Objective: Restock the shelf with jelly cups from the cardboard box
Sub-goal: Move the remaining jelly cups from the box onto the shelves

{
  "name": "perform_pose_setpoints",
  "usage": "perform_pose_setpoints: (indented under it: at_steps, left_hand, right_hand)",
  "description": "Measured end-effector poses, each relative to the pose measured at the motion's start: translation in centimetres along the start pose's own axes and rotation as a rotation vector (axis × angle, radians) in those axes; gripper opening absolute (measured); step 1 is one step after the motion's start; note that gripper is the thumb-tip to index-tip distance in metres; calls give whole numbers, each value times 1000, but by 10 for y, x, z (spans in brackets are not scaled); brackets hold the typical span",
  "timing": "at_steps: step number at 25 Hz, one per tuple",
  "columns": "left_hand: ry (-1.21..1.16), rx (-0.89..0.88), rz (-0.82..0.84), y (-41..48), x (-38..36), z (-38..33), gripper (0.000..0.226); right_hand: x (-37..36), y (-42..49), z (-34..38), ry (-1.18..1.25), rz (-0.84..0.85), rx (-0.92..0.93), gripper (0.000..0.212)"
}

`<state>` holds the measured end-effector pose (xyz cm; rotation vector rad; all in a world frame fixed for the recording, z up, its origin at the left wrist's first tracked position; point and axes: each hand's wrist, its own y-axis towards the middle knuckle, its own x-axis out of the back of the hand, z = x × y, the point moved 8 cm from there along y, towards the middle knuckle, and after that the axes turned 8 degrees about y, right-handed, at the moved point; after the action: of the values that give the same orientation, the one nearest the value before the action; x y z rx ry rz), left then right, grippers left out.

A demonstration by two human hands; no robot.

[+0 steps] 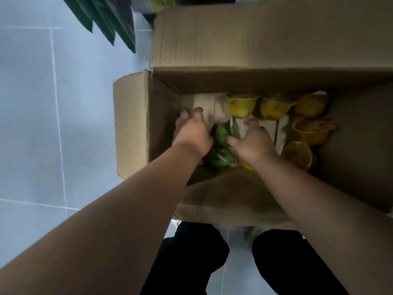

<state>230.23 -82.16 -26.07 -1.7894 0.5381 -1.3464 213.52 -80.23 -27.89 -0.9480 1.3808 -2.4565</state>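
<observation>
An open cardboard box [131, 128] stands on the floor below me with both my arms reaching into it. Two green jelly cups [223, 133] lie between my hands near the box's left end. My right hand [253, 141] curls around the upper green cup from the right. My left hand [192, 133] reaches down beside the green cups on their left, its fingers spread and its palm hidden. Several yellow jelly cups [242, 104] lie along the far wall, and orange jelly cups [312, 133] lie at the right.
The box's far flap [265, 39] stands up wide at the top, and the near flap [223, 201] folds toward me. Pale blue floor tiles [42, 124] lie on the left. Dark green hanging packets [106, 20] show at the top left. My dark trouser legs [191, 256] are below.
</observation>
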Motion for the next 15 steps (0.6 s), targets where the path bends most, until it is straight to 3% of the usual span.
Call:
perform_pose_setpoints:
  at_steps: [3,6,10,15]
  left_hand:
    - [275,65,117,27,-16,8,61]
    - [428,9,77,40,-18,5,52]
    - [122,117,70,50,-18,20,52]
    - [-358,132,56,13,-6,24,52]
  right_hand:
    - [-25,35,-13,59,52,-79,70]
    - [-38,52,-26,148,38,-152,72]
    - [-46,51,-21,375,33,-199,74]
    - [-19,4,-14,509,-46,-89,43]
